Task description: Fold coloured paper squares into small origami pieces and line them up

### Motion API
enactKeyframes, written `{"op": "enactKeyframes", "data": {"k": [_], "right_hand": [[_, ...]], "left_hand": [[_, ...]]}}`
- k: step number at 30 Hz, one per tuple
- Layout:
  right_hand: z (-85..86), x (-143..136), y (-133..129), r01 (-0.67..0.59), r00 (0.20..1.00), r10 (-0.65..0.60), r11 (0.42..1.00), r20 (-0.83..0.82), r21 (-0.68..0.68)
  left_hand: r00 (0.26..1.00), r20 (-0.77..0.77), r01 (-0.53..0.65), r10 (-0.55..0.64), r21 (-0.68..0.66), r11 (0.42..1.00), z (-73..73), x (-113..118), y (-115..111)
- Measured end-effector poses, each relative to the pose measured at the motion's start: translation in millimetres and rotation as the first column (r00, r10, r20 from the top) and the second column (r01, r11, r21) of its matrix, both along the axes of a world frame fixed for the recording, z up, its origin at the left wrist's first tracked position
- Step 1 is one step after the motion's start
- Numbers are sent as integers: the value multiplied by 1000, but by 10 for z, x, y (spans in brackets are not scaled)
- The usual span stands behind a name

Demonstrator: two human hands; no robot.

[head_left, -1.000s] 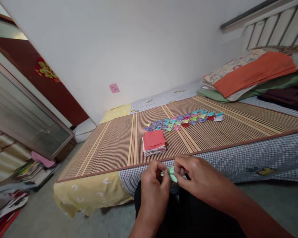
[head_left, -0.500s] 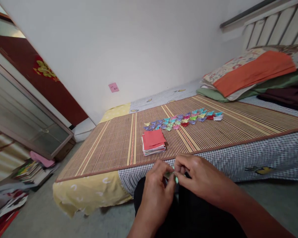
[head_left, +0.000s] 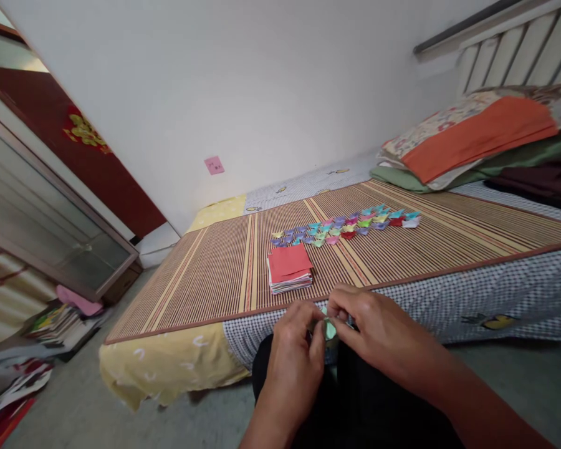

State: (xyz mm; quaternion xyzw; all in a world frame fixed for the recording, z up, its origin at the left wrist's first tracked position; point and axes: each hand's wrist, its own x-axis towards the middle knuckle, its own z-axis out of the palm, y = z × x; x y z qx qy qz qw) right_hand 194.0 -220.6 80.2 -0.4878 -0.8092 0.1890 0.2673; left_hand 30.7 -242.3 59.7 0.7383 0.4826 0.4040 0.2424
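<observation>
Clock dirs read from the pale-green paper (head_left: 330, 330), which sits btwn the two hands, just off the near edge of the bed, over the lap in black trousers (head_left: 359, 399); L hand (head_left: 293, 352) at approx. 8 o'clock pinches it w/ thumb & fingers; R hand (head_left: 373, 324) at 3 o'clock grips it likewise, fingertips close to the L's; most of the paper is hidden by fingers, so exact folds can't be made out; at 11 o'clock, on the striped mat (head_left: 206, 274), is a stack of sq. sheets (head_left: 290, 267), red on top, edges a bit uneven; at 12, beyond the stack, folded paper pcs (head_left: 348, 226) in long slanting rows, mixed colours (blue, purple, pink, yellow, green, red), a white one at the R end; at 1 o'clock, far back on the bed, an orange & floral pillow (head_left: 477, 140) atop green cloth (head_left: 399, 177); at 2, dark folded fabric (head_left: 540, 184); at 11, well past the stack, a pink note (head_left: 214, 165) on the wall; at 9, far off & low, books (head_left: 56, 325) near the floor.
</observation>
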Motion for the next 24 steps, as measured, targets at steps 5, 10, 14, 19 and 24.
{"op": "enactKeyframes", "data": {"k": [5, 10, 14, 19, 24], "right_hand": [[0, -6, -6, 6, 1000, -6, 1000, 1, 11], [0, 3, -18, -10, 999, 8, 999, 49, 34], [20, -3, -21, -31, 997, 31, 999, 67, 7], [56, -8, 9, -10, 997, 11, 1000, 82, -13], [61, -21, 44, -45, 997, 43, 999, 59, 28]], "left_hand": [[998, -2, -64, 64, -54, 996, -38, -22, -10], [995, -53, -91, 87, -62, 994, -49, -28, -14], [996, -70, -67, 63, -54, 996, -34, -19, -15], [998, -51, -25, 23, -53, 998, -17, -8, -22], [999, -33, 1, -2, -26, 1000, 13, -18, -19]]}}
